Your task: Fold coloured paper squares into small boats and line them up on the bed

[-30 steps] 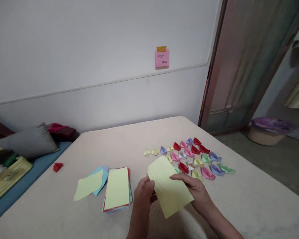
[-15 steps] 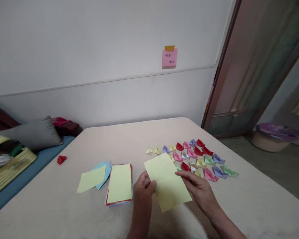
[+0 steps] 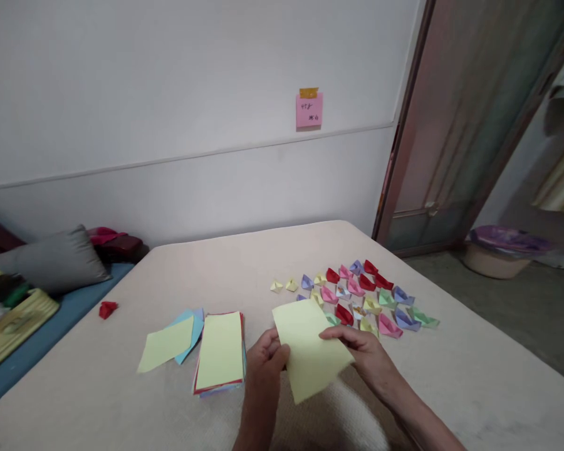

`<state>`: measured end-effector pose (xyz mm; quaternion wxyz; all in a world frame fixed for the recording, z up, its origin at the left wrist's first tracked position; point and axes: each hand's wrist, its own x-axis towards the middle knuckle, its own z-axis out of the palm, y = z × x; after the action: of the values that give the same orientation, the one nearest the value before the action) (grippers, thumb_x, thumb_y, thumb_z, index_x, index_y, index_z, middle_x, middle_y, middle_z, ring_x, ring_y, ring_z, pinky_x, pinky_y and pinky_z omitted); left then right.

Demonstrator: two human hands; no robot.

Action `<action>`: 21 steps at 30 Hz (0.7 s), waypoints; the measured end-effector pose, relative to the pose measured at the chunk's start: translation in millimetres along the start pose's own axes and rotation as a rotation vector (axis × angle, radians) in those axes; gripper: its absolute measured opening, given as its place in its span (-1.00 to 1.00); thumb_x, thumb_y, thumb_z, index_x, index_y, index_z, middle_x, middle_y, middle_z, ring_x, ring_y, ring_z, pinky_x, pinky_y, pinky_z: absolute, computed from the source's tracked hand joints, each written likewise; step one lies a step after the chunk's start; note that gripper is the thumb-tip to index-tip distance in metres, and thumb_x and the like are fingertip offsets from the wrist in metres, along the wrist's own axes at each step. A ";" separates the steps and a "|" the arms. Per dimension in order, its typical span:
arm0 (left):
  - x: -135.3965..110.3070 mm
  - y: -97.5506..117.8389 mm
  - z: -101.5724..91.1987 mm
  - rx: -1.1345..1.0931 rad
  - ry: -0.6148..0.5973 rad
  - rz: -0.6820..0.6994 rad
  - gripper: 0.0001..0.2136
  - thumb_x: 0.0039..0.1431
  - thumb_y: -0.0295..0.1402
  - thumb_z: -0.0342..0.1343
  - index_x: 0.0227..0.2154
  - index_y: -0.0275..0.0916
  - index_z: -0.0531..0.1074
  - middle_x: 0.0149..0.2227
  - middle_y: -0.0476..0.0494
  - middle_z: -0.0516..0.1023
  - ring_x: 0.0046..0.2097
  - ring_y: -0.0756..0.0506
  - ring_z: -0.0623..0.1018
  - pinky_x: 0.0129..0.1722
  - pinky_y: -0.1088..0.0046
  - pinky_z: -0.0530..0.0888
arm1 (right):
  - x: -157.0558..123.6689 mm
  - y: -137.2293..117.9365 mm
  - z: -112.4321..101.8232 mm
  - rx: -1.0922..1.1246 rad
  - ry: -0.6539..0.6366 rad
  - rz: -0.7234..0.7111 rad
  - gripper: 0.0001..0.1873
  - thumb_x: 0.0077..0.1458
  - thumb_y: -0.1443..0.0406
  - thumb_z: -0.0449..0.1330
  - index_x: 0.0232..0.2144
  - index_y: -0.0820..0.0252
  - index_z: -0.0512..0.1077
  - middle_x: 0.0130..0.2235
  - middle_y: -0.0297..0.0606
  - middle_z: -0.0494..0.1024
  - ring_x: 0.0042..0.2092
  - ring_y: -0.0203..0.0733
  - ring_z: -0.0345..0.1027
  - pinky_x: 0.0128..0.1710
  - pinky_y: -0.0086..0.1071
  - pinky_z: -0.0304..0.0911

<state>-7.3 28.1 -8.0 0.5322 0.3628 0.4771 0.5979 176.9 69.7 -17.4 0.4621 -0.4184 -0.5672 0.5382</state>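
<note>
Between my hands, above the near part of the table, I hold a pale yellow sheet of paper (image 3: 305,354), tilted and slightly curved. My left hand (image 3: 266,363) pinches its left edge, thumb on top and fingers behind. On the right edge, my right hand (image 3: 357,351) grips it between thumb and fingers; some fingertips are hidden. Left of my left hand lies a stack of coloured paper (image 3: 220,351) with a yellow sheet on top. Beyond the held sheet, several small folded paper boats (image 3: 329,294) in red, pink, yellow, purple and green stand in rows.
A loose yellow sheet (image 3: 167,344) overlaps blue paper (image 3: 195,335) left of the stack. A crumpled-looking red paper piece (image 3: 107,309) lies near the left edge of the covered table (image 3: 216,263). A grey cushion (image 3: 66,257) and a woven mat (image 3: 23,326) are beyond it.
The sheet's right side has bent a little, and my right hand has shifted slightly inward along it. The whole view has swung a little to the right.
</note>
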 end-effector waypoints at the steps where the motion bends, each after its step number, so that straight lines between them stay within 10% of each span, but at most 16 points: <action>1: -0.8 0.8 0.2 0.013 -0.007 -0.009 -0.75 -0.11 -0.39 0.18 -0.30 -0.33 0.52 -0.66 0.04 0.46 -0.59 0.03 0.39 -0.55 0.56 0.28 | 0.3 0.6 0.4 -0.010 0.013 -0.017 -0.85 -0.15 0.20 0.26 -0.54 0.16 0.54 -0.48 -0.33 0.52 -0.40 -0.17 0.34 -0.37 -0.38 0.22; 10: -12.6 8.3 13.5 -0.238 -0.022 -0.171 -0.65 0.03 -0.09 0.11 -0.23 -0.23 0.51 -0.25 -0.18 0.59 -0.28 -0.09 0.56 -0.34 0.46 0.44 | 0.4 4.5 13.7 -0.005 0.235 -0.013 -0.74 -0.17 0.19 0.28 -0.71 0.17 0.34 -0.65 -0.37 0.36 -0.51 -0.23 0.22 -0.46 -0.41 0.11; 21: -8.4 -8.3 16.4 -0.273 0.043 -0.116 -0.74 -0.07 -0.40 0.19 -0.24 -0.30 0.49 -0.30 -0.16 0.58 -0.33 -0.02 0.52 -0.31 0.48 0.43 | -10.5 -5.5 38.8 0.286 0.246 0.098 -0.83 -0.24 0.38 0.23 -0.52 0.14 0.29 -0.63 -0.47 0.41 -0.58 -0.29 0.26 -0.54 -0.45 0.11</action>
<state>12.0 22.7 -10.7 0.6000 0.2459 0.4227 0.6331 141.5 50.4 -12.4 0.5558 -0.4384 -0.4031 0.5800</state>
